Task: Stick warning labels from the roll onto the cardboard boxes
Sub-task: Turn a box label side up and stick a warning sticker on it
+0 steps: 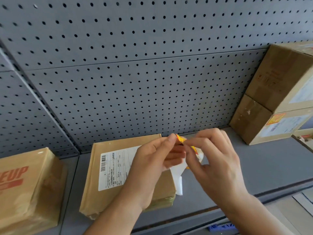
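A flat cardboard box (105, 175) with a white shipping label lies on the grey shelf in front of me. Above its right end, my left hand (152, 160) and my right hand (215, 160) meet. Both pinch a small yellow-and-red warning label (180, 139) at its top. A white backing strip (177, 177) hangs down below the fingers. The roll itself is hidden behind my hands.
A taped box (28, 189) with red print stands at the left. Two stacked boxes (277, 99) stand at the right, the lower one bearing a yellow-red label (276, 118). Grey pegboard (135, 82) backs the shelf (254, 160).
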### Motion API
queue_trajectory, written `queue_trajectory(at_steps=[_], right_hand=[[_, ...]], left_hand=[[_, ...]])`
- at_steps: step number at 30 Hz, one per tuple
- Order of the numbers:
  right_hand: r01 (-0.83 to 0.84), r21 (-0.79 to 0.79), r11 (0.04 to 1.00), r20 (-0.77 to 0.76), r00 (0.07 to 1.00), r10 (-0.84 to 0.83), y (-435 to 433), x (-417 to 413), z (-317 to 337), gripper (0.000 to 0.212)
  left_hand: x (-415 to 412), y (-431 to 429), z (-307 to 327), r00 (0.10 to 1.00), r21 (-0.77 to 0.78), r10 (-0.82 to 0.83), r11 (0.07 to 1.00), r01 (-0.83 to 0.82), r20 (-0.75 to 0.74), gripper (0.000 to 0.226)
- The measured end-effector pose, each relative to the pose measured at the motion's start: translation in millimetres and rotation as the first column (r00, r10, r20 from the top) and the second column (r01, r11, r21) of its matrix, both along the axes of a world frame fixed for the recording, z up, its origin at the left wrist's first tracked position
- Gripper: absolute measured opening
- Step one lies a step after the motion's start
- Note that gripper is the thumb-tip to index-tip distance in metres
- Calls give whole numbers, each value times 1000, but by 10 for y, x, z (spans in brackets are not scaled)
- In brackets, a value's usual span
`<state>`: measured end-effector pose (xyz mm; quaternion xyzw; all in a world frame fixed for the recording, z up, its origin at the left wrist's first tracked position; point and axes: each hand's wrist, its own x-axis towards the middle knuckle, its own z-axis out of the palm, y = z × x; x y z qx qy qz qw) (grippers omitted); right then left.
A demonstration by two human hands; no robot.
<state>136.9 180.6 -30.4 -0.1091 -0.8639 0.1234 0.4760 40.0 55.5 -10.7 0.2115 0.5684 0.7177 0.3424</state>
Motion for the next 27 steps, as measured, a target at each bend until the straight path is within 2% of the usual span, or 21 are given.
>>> queue_trajectory(at_steps=[6,9,11,12,13,15,16,18,21,23,25,27], right_hand=[[-198,-50,979,140,969,203,-132,-126,-88,9],[-284,-248,926,151,933,326,-109,-133,-71,25],[-321,-459,828,120,901,416,-101,-159,-43,43],[-327,-576,749,89,886,456,-104,-189,-39,48],[-323,-700,637,36,875,483,-113,-230,-38,48],[-288,-877,385,-79,877,474,-126,-330,-53,32],[-272,-912,308,-108,882,459,-135,-376,-56,27],[-240,-940,244,-113,890,442,-143,-460,-76,25],[-217,-959,181,-123,897,425,-136,-571,-64,23],[-191,-964,183,-102,907,408,-104,-648,-57,20],[-143,-956,254,-32,917,396,-49,-733,-70,19],[-77,-930,359,73,919,388,10,-825,-92,19]], left_hand=[[-76,-171,-83,993,-18,95,995,-94,68,34],[-129,-261,-103,979,-52,177,984,-173,105,28],[-172,-304,-101,969,-65,213,976,-206,127,20],[-198,-326,-100,965,-75,230,972,-222,126,19],[-224,-345,-100,962,-87,245,968,-236,120,18],[-267,-367,-104,961,-113,257,963,-245,106,17],[-285,-371,-106,962,-129,255,962,-241,98,17],[-333,-364,-116,964,-153,253,959,-237,89,15],[-425,-326,-128,966,-190,251,953,-236,58,15],[-498,-297,-115,969,-228,247,945,-235,26,15],[-592,-260,-121,966,-300,236,919,-257,-103,15],[-707,-210,-146,917,-412,183,850,-328,-354,16]])
